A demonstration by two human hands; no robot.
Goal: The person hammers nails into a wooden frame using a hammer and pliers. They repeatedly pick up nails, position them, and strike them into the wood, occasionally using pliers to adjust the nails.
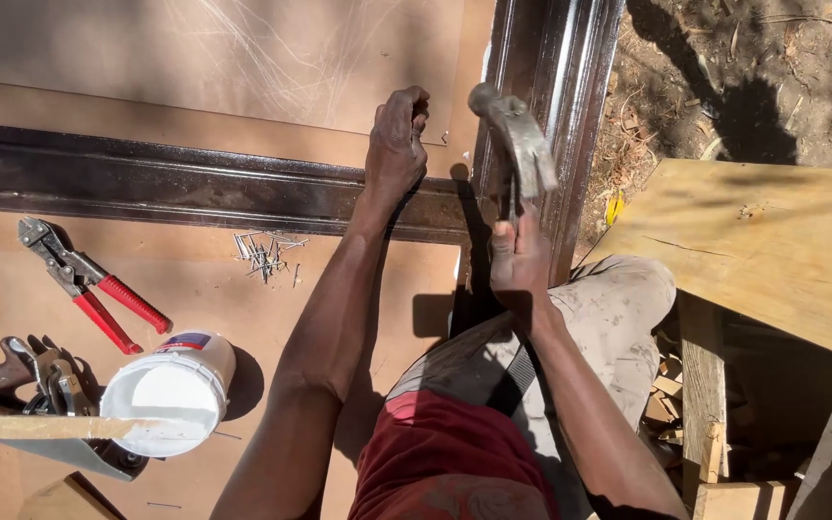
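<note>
Head view. The right hand (517,258) is clenching the handle of a hammer (517,144); the hammer's long axis is running up and away from the person, its head raised level with the left hand (397,144), just to that hand's right. The left hand is pinching its fingertips (418,108) together against the brown board (195,279), just above the dark moulding (146,183); whether a nail is sitting in that grip cannot be told. The pinch point is lying to the left of the hammer head, nearer the left hand. Below the moulding, loose nails (267,252) are lying on the board; further left, red-handled pliers (89,284) and a white tub (170,390) are resting
</note>
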